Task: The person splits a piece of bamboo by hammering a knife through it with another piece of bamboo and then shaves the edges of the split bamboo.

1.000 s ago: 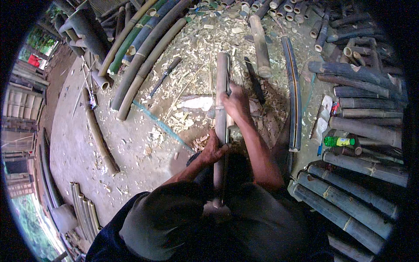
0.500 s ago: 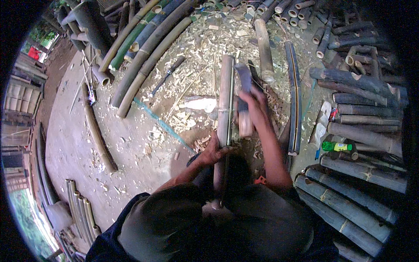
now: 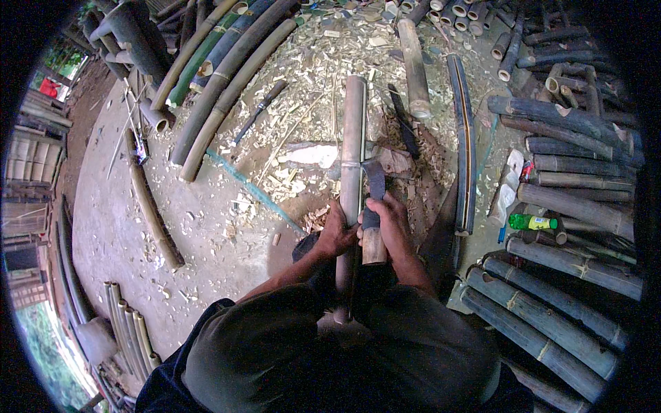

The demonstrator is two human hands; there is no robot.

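A length of bamboo [image 3: 352, 124] runs away from between my knees, with a narrow pale cut line down its right side. My left hand [image 3: 336, 234] is wrapped round its nearer part. In my right hand [image 3: 390, 226] is a chopping knife [image 3: 374, 180] with a dark broad blade and a pale wooden handle. I hold it with the blade pointing away, close along the bamboo's right side; whether the blade touches the bamboo I cannot tell. Beyond the knife, a dark flat tool [image 3: 403, 120] lies among the shavings. Farther left lies a slim dark-handled tool [image 3: 261, 110].
Pale bamboo chips [image 3: 303, 131] cover the floor ahead. Long poles [image 3: 234, 103] lie at the far left, a short pole [image 3: 413, 69] ahead. On the right are a split dark pole [image 3: 463, 144], stacked bamboo [image 3: 537, 323] and a green bottle [image 3: 533, 221]. A curved piece [image 3: 153, 206] lies left.
My right hand has come back toward me with the knife, from farther along the bamboo to beside my left hand. The left hand keeps its grip on the bamboo.
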